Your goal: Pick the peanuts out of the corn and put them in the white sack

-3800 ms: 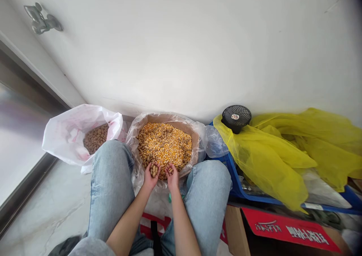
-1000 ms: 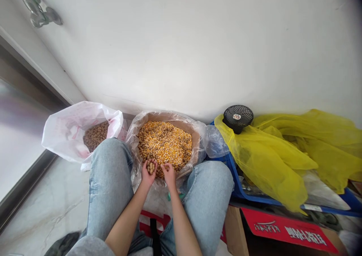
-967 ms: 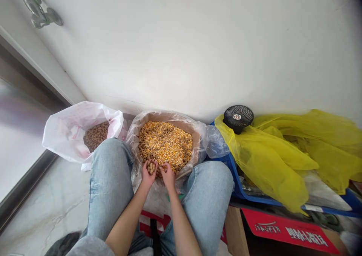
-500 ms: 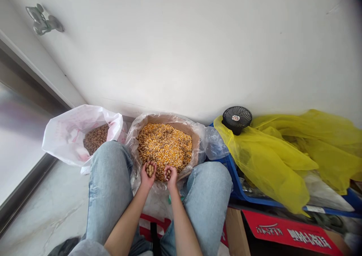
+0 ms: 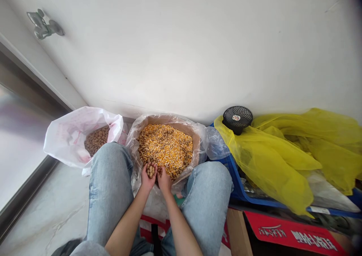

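My left hand is cupped around several peanuts in their shells, palm turned up, at the near edge of a plastic-lined box. Close against it is my right hand, turned inward with curled fingers; what it holds is mostly hidden. Yellow corn kernels fill the box, with unshelled peanuts mixed in, thickest on the left side. To the left, a white plastic bag stands open with a heap of unshelled peanuts inside.
On the right, yellow mesh cloth drapes over a blue crate, with a small black fan on top. A red printed carton lies below. A white wall rises behind, and my knees flank the box.
My right hand has moved left, from a short distance away to right beside my left hand. The left hand stays nearly in place, still holding peanuts.
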`<action>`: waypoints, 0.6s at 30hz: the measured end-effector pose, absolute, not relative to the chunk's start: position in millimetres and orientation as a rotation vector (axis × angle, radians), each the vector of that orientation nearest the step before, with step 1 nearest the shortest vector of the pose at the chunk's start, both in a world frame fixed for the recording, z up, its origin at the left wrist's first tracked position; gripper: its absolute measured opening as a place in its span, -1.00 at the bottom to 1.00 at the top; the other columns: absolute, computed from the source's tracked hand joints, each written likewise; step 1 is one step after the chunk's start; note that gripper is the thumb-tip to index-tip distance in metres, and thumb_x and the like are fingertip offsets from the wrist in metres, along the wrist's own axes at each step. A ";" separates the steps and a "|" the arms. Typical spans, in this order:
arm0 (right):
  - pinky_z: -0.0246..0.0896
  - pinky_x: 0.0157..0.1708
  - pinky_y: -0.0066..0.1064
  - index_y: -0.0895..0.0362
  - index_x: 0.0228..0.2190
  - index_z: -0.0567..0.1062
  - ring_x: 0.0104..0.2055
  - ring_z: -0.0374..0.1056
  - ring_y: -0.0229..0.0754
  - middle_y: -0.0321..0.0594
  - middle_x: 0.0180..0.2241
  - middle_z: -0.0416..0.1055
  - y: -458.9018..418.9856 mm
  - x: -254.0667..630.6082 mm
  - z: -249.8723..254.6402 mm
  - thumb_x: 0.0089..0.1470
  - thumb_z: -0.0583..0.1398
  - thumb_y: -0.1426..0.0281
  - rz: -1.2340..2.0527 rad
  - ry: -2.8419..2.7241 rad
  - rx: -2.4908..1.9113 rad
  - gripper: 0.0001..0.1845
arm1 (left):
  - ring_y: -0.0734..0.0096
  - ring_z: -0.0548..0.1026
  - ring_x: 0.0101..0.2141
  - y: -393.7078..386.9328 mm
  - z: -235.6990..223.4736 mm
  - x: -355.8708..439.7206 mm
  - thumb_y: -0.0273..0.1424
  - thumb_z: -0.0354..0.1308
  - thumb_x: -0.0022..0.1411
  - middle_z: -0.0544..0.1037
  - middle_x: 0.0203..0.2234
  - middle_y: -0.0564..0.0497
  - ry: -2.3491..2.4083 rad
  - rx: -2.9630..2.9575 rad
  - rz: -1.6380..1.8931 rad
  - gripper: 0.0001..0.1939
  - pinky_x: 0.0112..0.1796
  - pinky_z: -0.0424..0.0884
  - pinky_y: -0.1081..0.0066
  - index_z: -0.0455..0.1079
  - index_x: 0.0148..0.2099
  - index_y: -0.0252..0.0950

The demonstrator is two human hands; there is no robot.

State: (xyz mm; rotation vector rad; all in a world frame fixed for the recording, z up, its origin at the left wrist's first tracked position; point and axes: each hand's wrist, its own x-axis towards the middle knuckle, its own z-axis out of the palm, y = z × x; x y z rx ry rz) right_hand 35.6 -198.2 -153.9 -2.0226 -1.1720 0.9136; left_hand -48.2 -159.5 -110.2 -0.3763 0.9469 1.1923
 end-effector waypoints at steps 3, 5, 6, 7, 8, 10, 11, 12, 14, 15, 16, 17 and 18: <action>0.04 -0.53 -0.47 0.07 -0.49 0.36 -0.53 0.24 -0.27 -0.32 -0.56 0.33 -193.9 38.8 -151.6 -0.15 0.13 0.24 0.993 -0.913 -1.828 -0.84 | 0.50 0.45 -0.45 -159.9 -110.5 -47.9 -0.49 -0.09 0.13 0.46 -0.54 0.02 0.924 -0.371 1.202 -0.82 -0.33 0.40 0.47 0.30 -0.45 -0.27; -0.01 -0.62 -0.51 0.09 -0.55 0.31 -0.63 0.15 -0.34 -0.39 -0.64 0.24 -189.2 43.5 -147.2 -0.18 0.14 0.17 1.095 -0.705 -1.657 -0.76 | 0.50 0.45 -0.45 -160.1 -110.7 -47.8 -0.49 -0.09 0.13 0.47 -0.53 0.02 0.912 -0.367 1.209 -0.82 -0.32 0.40 0.47 0.30 -0.45 -0.27; -0.06 -0.68 -0.53 0.09 -0.57 0.28 -0.69 0.07 -0.38 -0.44 -0.69 0.17 -187.1 46.0 -143.9 -0.18 0.13 0.13 1.158 -0.601 -1.578 -0.72 | 0.50 0.45 -0.46 -160.2 -110.7 -47.7 -0.48 -0.09 0.13 0.46 -0.54 0.02 0.908 -0.367 1.212 -0.82 -0.32 0.40 0.47 0.30 -0.44 -0.27; -0.13 -0.74 -0.55 0.09 -0.58 0.25 -0.73 -0.02 -0.41 -0.48 -0.72 0.10 -185.4 48.4 -139.8 -0.18 0.12 0.10 1.224 -0.504 -1.497 -0.68 | 0.51 0.45 -0.46 -160.1 -110.7 -47.6 -0.48 -0.09 0.13 0.46 -0.54 0.02 0.906 -0.368 1.214 -0.82 -0.32 0.40 0.47 0.30 -0.44 -0.28; -0.19 -0.77 -0.56 0.09 -0.60 0.21 -0.76 -0.09 -0.43 -0.51 -0.74 0.04 -184.4 50.5 -135.1 -0.17 0.11 0.08 1.288 -0.416 -1.411 -0.66 | 0.51 0.45 -0.46 -160.0 -110.5 -47.4 -0.49 -0.09 0.13 0.46 -0.54 0.02 0.908 -0.369 1.215 -0.82 -0.31 0.39 0.47 0.31 -0.44 -0.28; -0.27 -0.80 -0.59 0.09 -0.61 0.18 -0.77 -0.16 -0.45 -0.53 -0.74 -0.01 -184.1 53.3 -124.6 -0.17 0.13 0.10 1.418 -0.255 -1.210 -0.66 | 0.52 0.45 -0.47 -159.8 -110.2 -47.2 -0.49 -0.09 0.13 0.46 -0.55 0.03 0.925 -0.365 1.211 -0.81 -0.31 0.39 0.48 0.31 -0.45 -0.27; -0.28 -0.80 -0.60 0.09 -0.60 0.19 -0.77 -0.15 -0.46 -0.53 -0.74 -0.01 -184.6 53.9 -119.4 -0.17 0.14 0.13 1.476 -0.193 -1.118 -0.68 | 0.52 0.45 -0.47 -159.6 -110.2 -47.1 -0.49 -0.09 0.13 0.46 -0.55 0.04 0.935 -0.360 1.206 -0.81 -0.32 0.39 0.48 0.31 -0.45 -0.27; -0.28 -0.80 -0.61 0.10 -0.59 0.20 -0.76 -0.12 -0.46 -0.51 -0.72 0.02 -185.4 54.1 -114.8 -0.17 0.14 0.17 1.524 -0.160 -1.054 -0.71 | 0.53 0.45 -0.47 -159.4 -110.2 -47.1 -0.49 -0.09 0.13 0.46 -0.55 0.04 0.944 -0.355 1.201 -0.81 -0.32 0.39 0.49 0.31 -0.45 -0.27; -0.24 -0.79 -0.62 0.10 -0.56 0.24 -0.72 -0.02 -0.45 -0.46 -0.67 0.12 -186.9 53.8 -108.9 -0.17 0.14 0.21 1.593 -0.123 -0.983 -0.76 | 0.52 0.45 -0.47 -159.2 -110.8 -47.2 -0.49 -0.08 0.13 0.47 -0.55 0.04 0.945 -0.357 1.189 -0.82 -0.33 0.40 0.49 0.32 -0.44 -0.27; -0.21 -0.78 -0.62 0.11 -0.56 0.25 -0.69 0.04 -0.44 -0.43 -0.63 0.18 -187.3 53.4 -108.0 -0.18 0.14 0.21 1.614 -0.116 -0.973 -0.77 | 0.52 0.46 -0.46 -159.2 -111.2 -47.3 -0.48 -0.08 0.13 0.47 -0.55 0.04 0.937 -0.363 1.186 -0.82 -0.33 0.40 0.49 0.32 -0.44 -0.27; -0.19 -0.77 -0.62 0.11 -0.56 0.26 -0.66 0.09 -0.42 -0.40 -0.59 0.22 -187.5 52.9 -108.8 -0.17 0.14 0.21 1.625 -0.121 -0.982 -0.77 | 0.52 0.46 -0.46 -159.1 -111.6 -47.5 -0.48 -0.08 0.13 0.47 -0.54 0.03 0.930 -0.370 1.186 -0.82 -0.33 0.40 0.49 0.32 -0.44 -0.27; -0.17 -0.76 -0.61 0.11 -0.57 0.26 -0.64 0.11 -0.41 -0.38 -0.57 0.24 -187.4 52.3 -111.0 -0.17 0.13 0.19 1.625 -0.142 -1.017 -0.75 | 0.52 0.46 -0.46 -159.2 -111.9 -47.7 -0.48 -0.08 0.13 0.47 -0.54 0.03 0.926 -0.377 1.188 -0.82 -0.33 0.40 0.49 0.32 -0.44 -0.27; -0.17 -0.76 -0.61 0.11 -0.59 0.25 -0.65 0.11 -0.40 -0.38 -0.58 0.24 -187.0 51.6 -114.4 -0.16 0.12 0.16 1.610 -0.176 -1.088 -0.73 | 0.52 0.46 -0.46 -159.2 -112.2 -47.9 -0.48 -0.08 0.13 0.47 -0.54 0.03 0.923 -0.382 1.192 -0.82 -0.33 0.40 0.49 0.32 -0.44 -0.27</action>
